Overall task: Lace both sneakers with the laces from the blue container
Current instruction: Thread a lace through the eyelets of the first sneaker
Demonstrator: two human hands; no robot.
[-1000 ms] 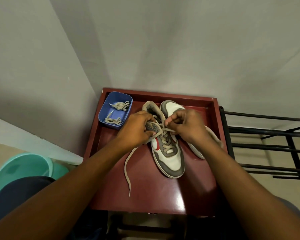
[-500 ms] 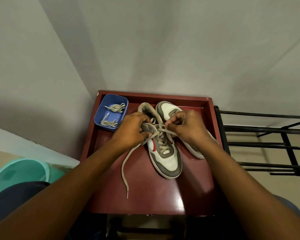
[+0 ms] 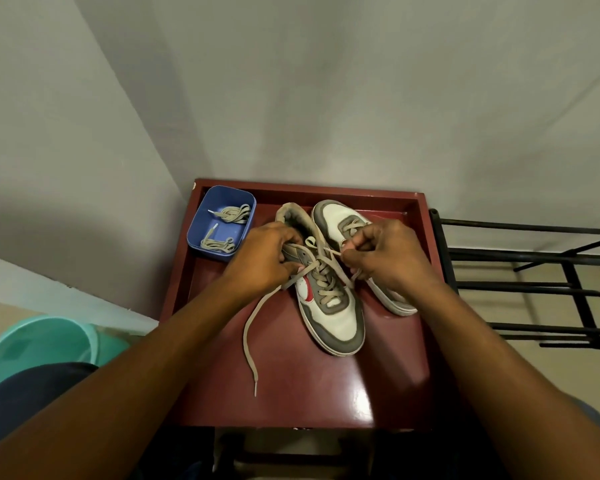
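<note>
Both hands are clamped on one lace (image 3: 248, 336). The left hand (image 3: 260, 258) has its fingers curled round the strand at the upper eyelets; the right hand (image 3: 385, 258) pinches the other end between thumb and fingers.

- Near sneaker (image 3: 336, 323): sits mid-table, toe toward the viewer, crossings run up most of the tongue.
- Far sneaker (image 3: 333, 216): just beside it on the right, some lacing showing, rest hidden by the right hand.
- Blue container (image 3: 219, 202): far left corner of the red table (image 3: 291, 393), spare laces (image 3: 234, 213) bundled inside.

Handling, as judged: the lace is flat, soft and limp, with no push in it. Best held close to the stiff tip for threading. The shoe is light and likely to slide, so steady it at the collar.
</note>
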